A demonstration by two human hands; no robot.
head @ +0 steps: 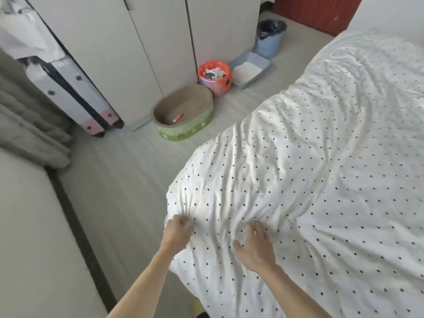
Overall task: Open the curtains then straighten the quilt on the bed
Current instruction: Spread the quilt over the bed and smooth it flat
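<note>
A wrinkled dotted quilt [321, 168] covers the bed, hiding its surface.

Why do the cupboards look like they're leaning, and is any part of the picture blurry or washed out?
Head view: the wide-angle lens bends the wardrobe doors and wall edges, so they lean. The left hand gripping the quilt is smeared by motion; the right hand is sharper. Strong daylight washes out the quilt's far folds.
</note>
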